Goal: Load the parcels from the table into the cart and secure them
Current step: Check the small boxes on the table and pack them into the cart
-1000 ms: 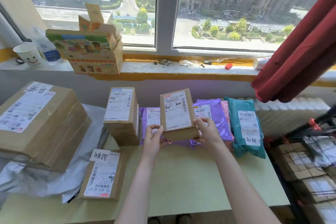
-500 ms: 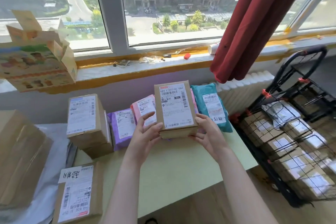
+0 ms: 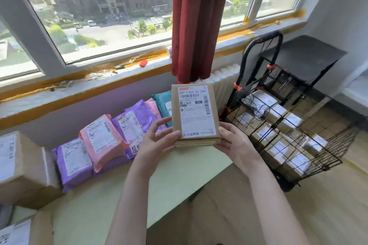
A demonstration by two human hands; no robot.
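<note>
I hold a small brown cardboard parcel (image 3: 194, 113) with a white shipping label upright in the air, above the right end of the pale green table (image 3: 111, 195). My left hand (image 3: 159, 141) grips its lower left edge and my right hand (image 3: 237, 143) grips its lower right corner. To the right on the floor stands the black wire cart (image 3: 294, 125), which holds several labelled boxes and a grey bag. Behind my hands, purple (image 3: 73, 161), pink (image 3: 103, 137) and teal (image 3: 163, 103) mailer bags lie in a row along the wall.
Brown boxes (image 3: 22, 167) stand at the table's left end, and another box (image 3: 22, 230) lies at the bottom left. A red curtain (image 3: 199, 22) hangs over the windowsill above a white radiator (image 3: 223, 83). Wooden floor shows between table and cart.
The view has swung right, bringing the cart fully into sight. Both hands have carried the brown parcel from over the mailer bags toward the table's right end, closer to the cart.
</note>
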